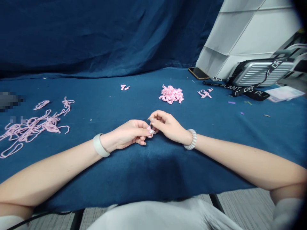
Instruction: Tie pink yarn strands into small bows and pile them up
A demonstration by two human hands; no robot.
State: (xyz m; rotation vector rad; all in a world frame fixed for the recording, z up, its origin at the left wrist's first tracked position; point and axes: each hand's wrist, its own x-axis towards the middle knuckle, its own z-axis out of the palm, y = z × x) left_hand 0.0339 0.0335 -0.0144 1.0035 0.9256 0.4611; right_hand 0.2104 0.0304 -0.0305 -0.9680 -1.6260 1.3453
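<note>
Small pink yarn piece (150, 131) pinched between thumb and fingers of left hand (130, 134); located between the two hands, at left fingertips and right beside right fingertips. Right hand (168, 126) held with fingers curled in at the piece; whether a strand is gripped by it cannot be told. Pile of pink yarn pieces (171, 95) placed just beyond right hand. Few pink scraps (124, 87) left beyond left hand, well apart from it. Small pink yarn cluster (205, 93) set beyond and to the right of right hand. Tangled light pink yarn (35, 127) spread to the left of left hand. Smartphone (198, 73) and printed black lanyard (249, 90) placed farther off, beyond right hand to the right.
</note>
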